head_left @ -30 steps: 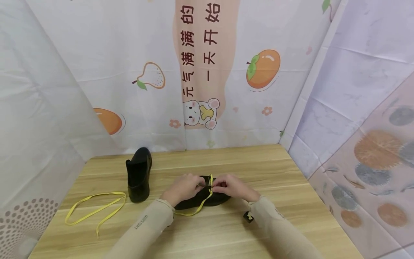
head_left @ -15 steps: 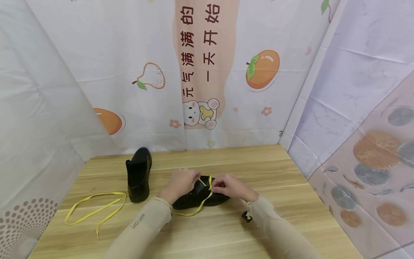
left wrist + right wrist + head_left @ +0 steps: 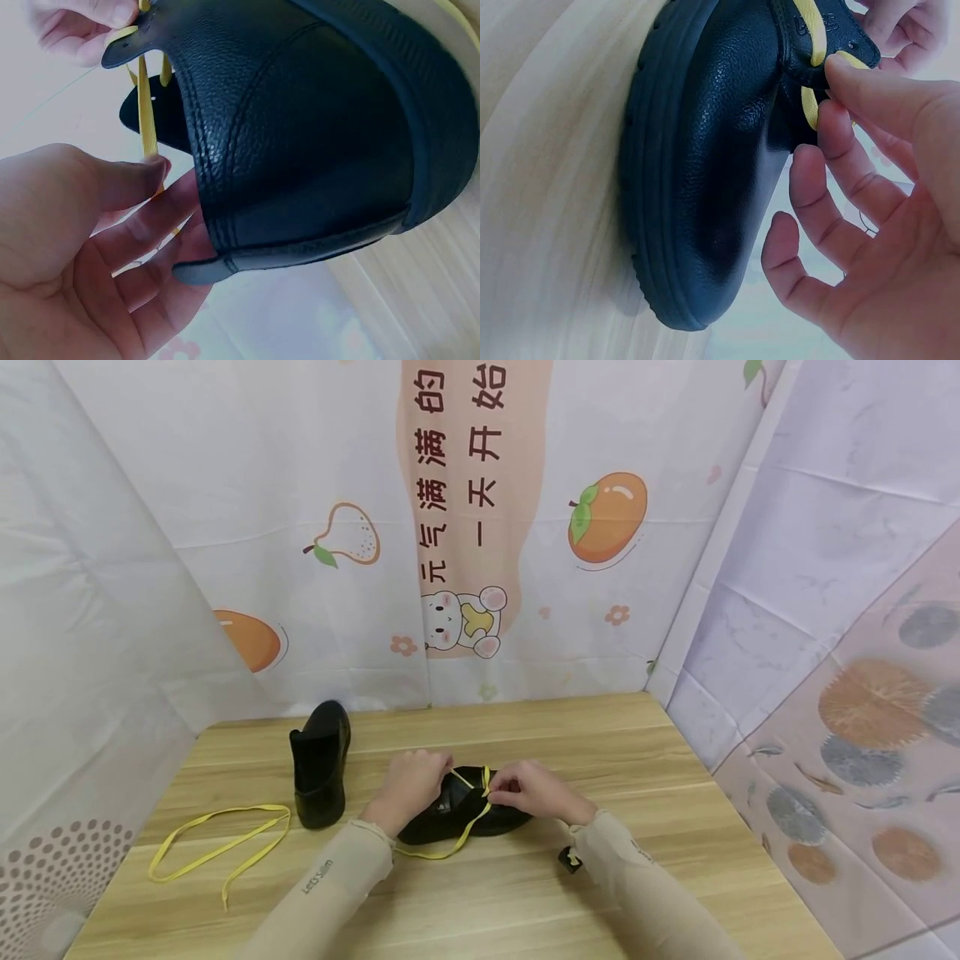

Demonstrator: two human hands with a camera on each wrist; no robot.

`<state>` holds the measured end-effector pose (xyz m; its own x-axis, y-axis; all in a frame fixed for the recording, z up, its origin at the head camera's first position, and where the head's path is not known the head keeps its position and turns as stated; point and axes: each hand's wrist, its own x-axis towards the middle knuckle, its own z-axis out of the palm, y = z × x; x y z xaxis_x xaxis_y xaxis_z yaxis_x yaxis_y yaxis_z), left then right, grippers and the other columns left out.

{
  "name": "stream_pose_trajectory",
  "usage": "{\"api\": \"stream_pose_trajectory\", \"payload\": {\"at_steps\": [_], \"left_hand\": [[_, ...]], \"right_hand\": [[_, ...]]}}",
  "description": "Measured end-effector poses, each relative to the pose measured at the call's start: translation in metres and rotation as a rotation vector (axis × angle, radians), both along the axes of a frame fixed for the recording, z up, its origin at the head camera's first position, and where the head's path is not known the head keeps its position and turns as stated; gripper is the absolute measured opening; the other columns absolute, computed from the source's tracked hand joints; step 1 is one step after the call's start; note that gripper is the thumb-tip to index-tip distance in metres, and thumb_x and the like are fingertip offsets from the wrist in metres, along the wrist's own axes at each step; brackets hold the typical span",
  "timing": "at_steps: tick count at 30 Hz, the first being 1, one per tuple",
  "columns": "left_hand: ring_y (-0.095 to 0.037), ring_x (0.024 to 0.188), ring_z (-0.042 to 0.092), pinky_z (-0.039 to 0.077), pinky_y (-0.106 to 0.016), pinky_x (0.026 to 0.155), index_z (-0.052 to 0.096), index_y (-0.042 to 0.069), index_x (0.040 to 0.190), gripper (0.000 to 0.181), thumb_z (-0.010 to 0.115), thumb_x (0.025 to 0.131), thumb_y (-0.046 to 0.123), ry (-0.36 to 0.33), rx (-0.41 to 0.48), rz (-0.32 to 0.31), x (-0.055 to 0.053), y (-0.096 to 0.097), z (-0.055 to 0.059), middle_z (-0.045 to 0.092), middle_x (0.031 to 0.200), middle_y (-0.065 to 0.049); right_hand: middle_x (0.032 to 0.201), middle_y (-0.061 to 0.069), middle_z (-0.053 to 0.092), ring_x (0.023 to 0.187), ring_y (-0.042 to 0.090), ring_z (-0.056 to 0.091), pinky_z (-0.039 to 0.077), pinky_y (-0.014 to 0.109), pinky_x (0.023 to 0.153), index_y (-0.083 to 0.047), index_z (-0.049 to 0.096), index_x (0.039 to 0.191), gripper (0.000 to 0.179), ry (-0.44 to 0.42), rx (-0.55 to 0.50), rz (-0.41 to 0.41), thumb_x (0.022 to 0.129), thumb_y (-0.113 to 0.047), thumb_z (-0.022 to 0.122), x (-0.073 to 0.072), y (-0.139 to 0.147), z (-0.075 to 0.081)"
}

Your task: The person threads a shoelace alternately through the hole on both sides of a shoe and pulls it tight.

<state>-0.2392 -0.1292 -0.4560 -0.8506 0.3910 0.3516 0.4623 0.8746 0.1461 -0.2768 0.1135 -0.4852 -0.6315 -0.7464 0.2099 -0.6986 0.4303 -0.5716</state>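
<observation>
A black leather shoe point(image 3: 431, 828) lies in front of me, its toe to the right, with a yellow shoelace point(image 3: 467, 833) partly threaded through its eyelet flaps. My left hand point(image 3: 411, 787) is over the shoe's opening and pinches a taut stretch of the lace point(image 3: 148, 120) between thumb and forefinger. At the eyelets, my right hand point(image 3: 534, 789) pinches the lace at the edge of a flap point(image 3: 832, 45) with thumb and forefinger, its other fingers loosely bent. One length of lace trails over the shoe's near side onto the table.
A second black shoe point(image 3: 321, 777) without a lace stands at the back left of the wooden table point(image 3: 637, 752). Another yellow shoelace point(image 3: 217, 814) lies loose at the left. A small black item point(image 3: 570, 860) is by my right sleeve. Printed curtains point(image 3: 300, 443) enclose the back and sides.
My left hand has drawn away to the left from the eyelets, pulling a stretch of lace straight across the shoe's opening. My right hand has stayed at the flap.
</observation>
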Motion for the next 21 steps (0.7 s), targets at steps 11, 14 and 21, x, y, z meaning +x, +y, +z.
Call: {"api": "stream_pose_trajectory", "payload": {"at_steps": [11,14,21], "left_hand": [[-0.029,0.078,0.064,0.055,-0.043,0.069,0.067,0.011,0.085,0.011,0.076,0.092,0.011,-0.035,-0.078,0.036,-0.003,-0.017,-0.009,0.064,0.083,-0.007],[-0.027,0.076,0.061,0.054,-0.043,0.069,0.067,0.012,0.081,0.014,0.076,0.091,0.011,-0.113,-0.069,0.045,-0.005,-0.021,-0.007,0.062,0.081,-0.006],[-0.015,0.073,0.059,0.052,-0.04,0.072,0.074,0.012,0.084,0.01,0.073,0.094,0.009,-0.333,0.061,0.035,-0.007,-0.031,0.001,0.067,0.082,0.001]], "right_hand": [[0.088,-0.014,0.069,0.075,0.001,0.058,0.05,0.024,0.069,-0.02,0.078,0.091,0.004,-0.029,0.011,-0.016,0.094,-0.021,0.075,0.0,0.001,0.001],[0.087,-0.014,0.068,0.071,0.002,0.056,0.049,0.023,0.065,-0.019,0.077,0.092,0.005,-0.024,0.012,-0.013,0.095,-0.019,0.074,0.0,0.001,0.001],[0.078,-0.01,0.066,0.063,0.002,0.054,0.048,0.022,0.059,-0.018,0.07,0.09,0.008,-0.055,-0.003,-0.029,0.098,-0.018,0.07,0.006,-0.001,0.006]]}}
